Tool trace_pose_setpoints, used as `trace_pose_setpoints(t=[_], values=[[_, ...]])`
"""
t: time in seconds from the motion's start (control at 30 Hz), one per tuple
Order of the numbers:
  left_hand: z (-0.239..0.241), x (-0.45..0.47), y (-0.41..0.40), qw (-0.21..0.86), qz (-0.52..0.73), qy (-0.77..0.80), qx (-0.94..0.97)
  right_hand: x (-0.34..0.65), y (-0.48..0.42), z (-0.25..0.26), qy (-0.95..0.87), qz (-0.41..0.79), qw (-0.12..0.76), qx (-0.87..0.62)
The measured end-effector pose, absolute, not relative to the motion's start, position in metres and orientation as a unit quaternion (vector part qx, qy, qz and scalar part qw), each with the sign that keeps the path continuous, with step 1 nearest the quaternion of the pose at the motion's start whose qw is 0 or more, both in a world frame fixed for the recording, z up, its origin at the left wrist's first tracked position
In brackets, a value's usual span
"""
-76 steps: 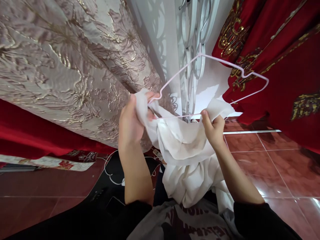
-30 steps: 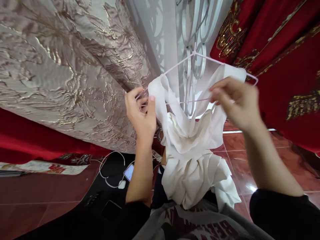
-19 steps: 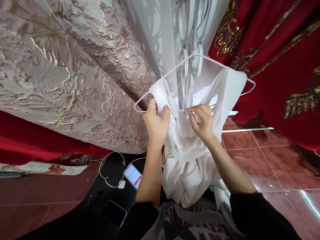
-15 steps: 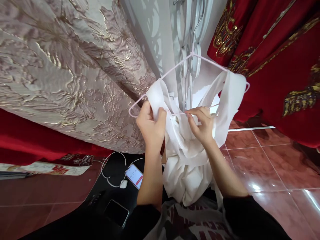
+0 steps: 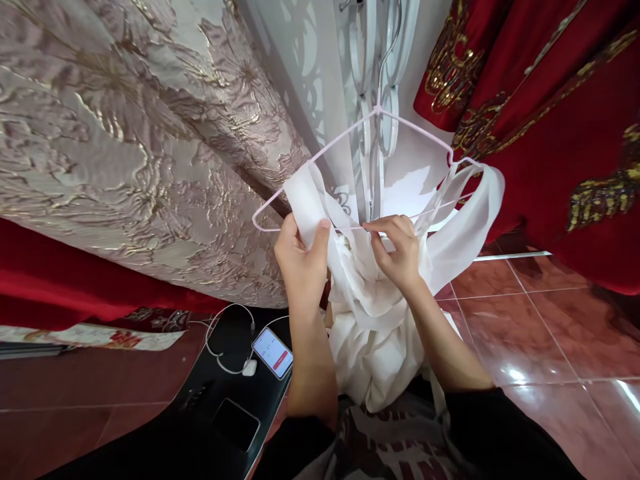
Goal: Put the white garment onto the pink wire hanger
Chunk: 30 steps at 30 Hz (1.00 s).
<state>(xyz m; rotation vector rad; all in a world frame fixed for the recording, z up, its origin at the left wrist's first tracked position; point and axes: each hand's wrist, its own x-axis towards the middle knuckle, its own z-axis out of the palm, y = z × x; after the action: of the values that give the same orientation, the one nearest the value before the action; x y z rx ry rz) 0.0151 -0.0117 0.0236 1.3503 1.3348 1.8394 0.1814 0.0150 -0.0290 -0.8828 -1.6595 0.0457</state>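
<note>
A pale pink hanger [image 5: 345, 137] is tilted in front of me, its metal hook pointing up. A white sleeveless garment [image 5: 373, 363] drapes over it, one shoulder on each arm, and its lower part bunches toward my lap. My left hand [image 5: 303, 270] is closed round the garment's left shoulder strap and the hanger's lower bar, thumb on top. Near the middle of that bar, my right hand [image 5: 399, 252] pinches it between thumb and fingertips. On the right, the other strap [image 5: 483, 230] hangs loosely looped over the hanger's end.
A black bench [image 5: 200, 393] at lower left carries a lit phone [image 5: 273, 353], a dark phone [image 5: 236, 425] and a white cable [image 5: 235, 305]. Embossed pinkish fabric [image 5: 125, 147] hangs on the left, red embroidered fabric [image 5: 545, 140] on the right. A white metal rack [image 5: 393, 47] stands behind the hanger.
The hanger has shifted slightly left, and my right hand with it. The right strap has moved outward and sags more at the hanger's end. My left hand keeps its grip.
</note>
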Motion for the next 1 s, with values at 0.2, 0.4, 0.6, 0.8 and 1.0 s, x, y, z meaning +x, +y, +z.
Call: trace_pose_setpoints(t=[0.2, 0.4, 0.6, 0.8, 1.0], values=[[0.029, 0.020, -0.010, 0.288, 0.654, 0.465, 0.523, 0.179, 0.017, -0.029, -0.706, 0.021, 0.589, -0.394], [0.057, -0.007, -0.005, 0.429, 0.703, 0.354, 0.442, 0.180, 0.017, -0.023, -0.706, 0.044, 0.591, -0.387], [0.008, -0.060, 0.002, 0.307, 0.803, 0.358, 0.365, 0.186, 0.020, -0.025, -0.706, 0.035, 0.597, -0.380], [-0.028, -0.011, -0.006, 0.385, 0.760, 0.384, 0.356, 0.177, 0.021, -0.026, -0.703, 0.032, 0.607, -0.370], [0.006, 0.025, -0.009, 0.402, 0.785, 0.347, 0.318, 0.198, 0.000, -0.004, -0.708, 0.064, 0.603, -0.361]])
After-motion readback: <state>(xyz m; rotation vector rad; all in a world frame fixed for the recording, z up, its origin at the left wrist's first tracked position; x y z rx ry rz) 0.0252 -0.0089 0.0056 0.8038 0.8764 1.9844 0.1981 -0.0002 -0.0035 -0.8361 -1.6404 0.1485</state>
